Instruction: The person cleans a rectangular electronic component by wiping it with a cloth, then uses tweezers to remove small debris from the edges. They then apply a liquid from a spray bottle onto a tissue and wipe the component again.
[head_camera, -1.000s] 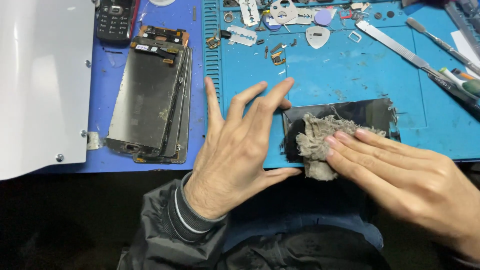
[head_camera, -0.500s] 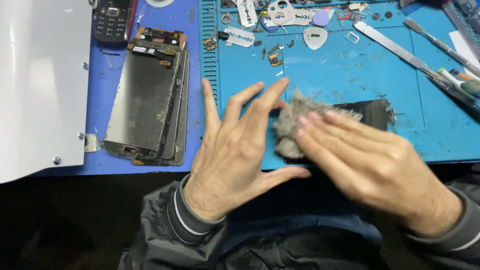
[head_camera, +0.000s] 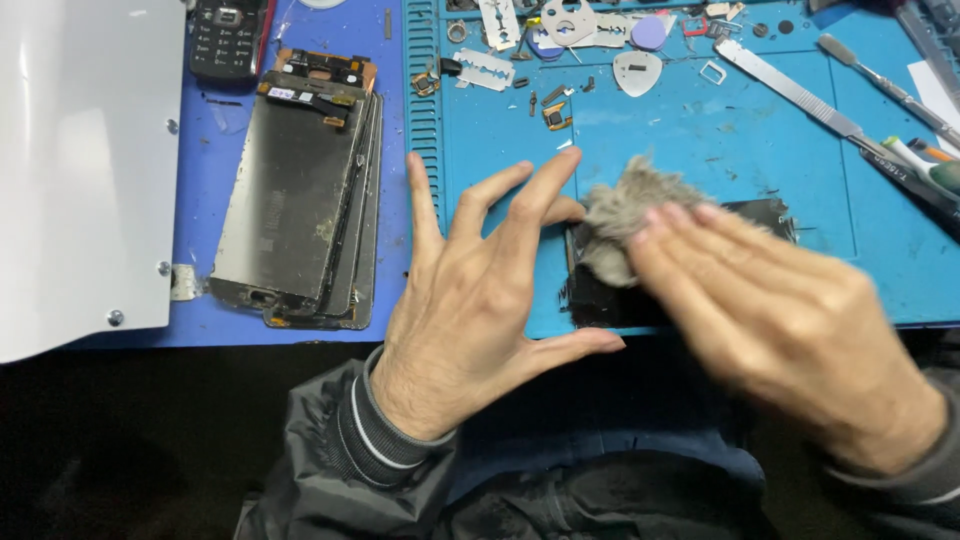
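Work surface: a blue bench with a teal repair mat (head_camera: 650, 140) laid over its right portion; the near edge drops to dark floor.

A black phone screen panel (head_camera: 640, 300) lies flat on the mat at its near edge. A grey wad of cloth (head_camera: 615, 215) rests on the panel's left part. The right hand (head_camera: 790, 320) lies flat on top of the wad, fingers extended and close together, fingertips (head_camera: 655, 225) pressing it onto the panel; the hand grips nothing and is motion-blurred. The left hand (head_camera: 480, 300) is spread wide open, palm down, at the panel's left edge; its fingertips reach the panel's upper left corner beside the wad, thumb pointing right along the mat edge. It holds nothing.

Left of the mat, a stack of dismantled screen assemblies (head_camera: 300, 190) lies on the blue surface, with a black keypad phone (head_camera: 228, 38) above it and a white sheet-metal panel (head_camera: 80, 160) further left. Along the far mat edge: razor blades (head_camera: 485, 70), plastic picks (head_camera: 637, 72), a flat metal spudger (head_camera: 790, 90).
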